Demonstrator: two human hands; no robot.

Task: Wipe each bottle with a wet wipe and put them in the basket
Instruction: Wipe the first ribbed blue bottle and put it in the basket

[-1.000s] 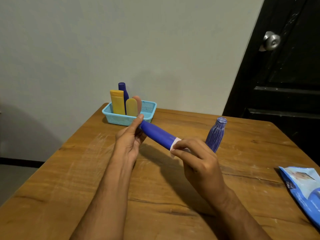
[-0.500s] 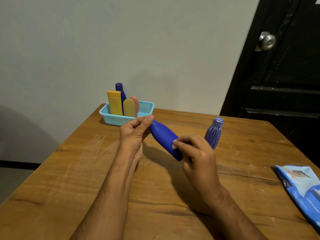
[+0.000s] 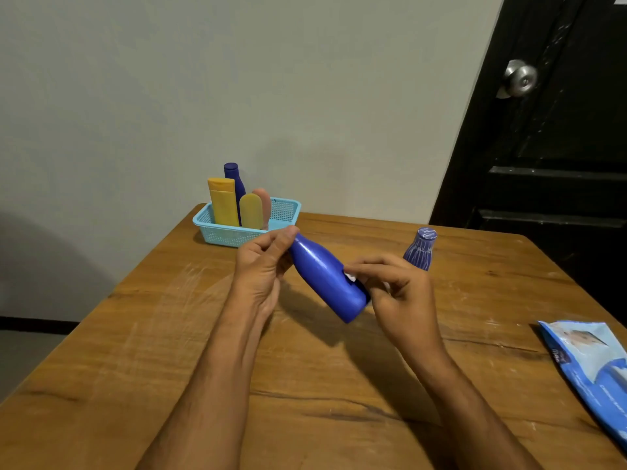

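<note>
Presently the left hand (image 3: 263, 266) pinches the cap end of the blue bottle (image 3: 327, 278), thumb and fingers curled round the neck. The bottle is held clear above the wooden table (image 3: 142, 334), tilted, cap end up toward the basket, base down toward the right. The right hand (image 3: 400, 293) has its fingers curled at the bottle's lower part, pinching a small white wet wipe (image 3: 350, 277) against the side; only a scrap of the wipe shows between fingertips and bottle.

Turquoise basket (image 3: 220, 234) at the far left edge of the table, just beyond the left hand. In it, upright: a yellow bottle (image 3: 223, 201), a dark blue bottle (image 3: 234, 178) behind it, a pale yellow tube (image 3: 251, 212), a pink tube (image 3: 264, 205).

A ribbed blue bottle (image 3: 420, 251) stands upright on the table, behind the right hand, partly hidden by it.

Blue wipes packet (image 3: 590, 361) lies flat at the right edge. Black door with metal knob (image 3: 520, 78) at far right
</note>
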